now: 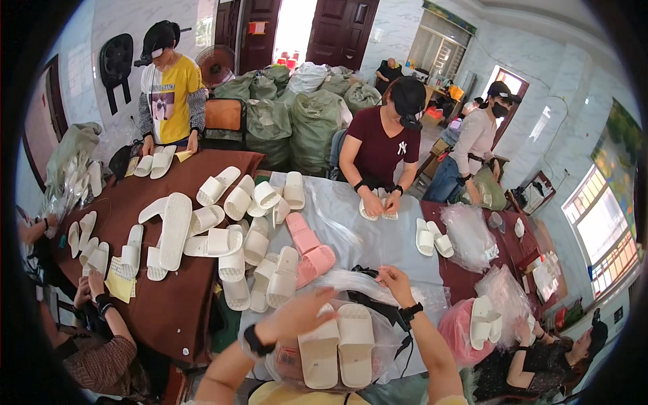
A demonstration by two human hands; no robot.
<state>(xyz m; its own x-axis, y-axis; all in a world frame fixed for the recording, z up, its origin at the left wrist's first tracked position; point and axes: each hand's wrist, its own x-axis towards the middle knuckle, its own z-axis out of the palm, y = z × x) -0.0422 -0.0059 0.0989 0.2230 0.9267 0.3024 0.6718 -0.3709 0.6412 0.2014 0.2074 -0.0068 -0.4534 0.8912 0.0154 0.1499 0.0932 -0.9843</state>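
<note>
A pair of cream slide slippers (356,354) lies side by side right in front of me, on a clear plastic bag (278,358). My left hand (297,315) is over the top of the left slipper, fingers stretched out and holding nothing I can see. Farther right, my right hand (396,282) is raised beyond the pair with its fingertips pinched together; whatever they hold is too small to make out. Beneath it are clear plastic bags (347,280) and a black cord (365,271). Pink slippers (314,260) lie just beyond my left hand.
Many loose cream slippers (175,226) cover the brown cloth (108,229) to the left. Another person (381,145) handles slippers across the table. To the right are a cream pair (432,237), plastic bags (467,236) and a pink bag (457,331). Large green sacks (314,128) stand behind.
</note>
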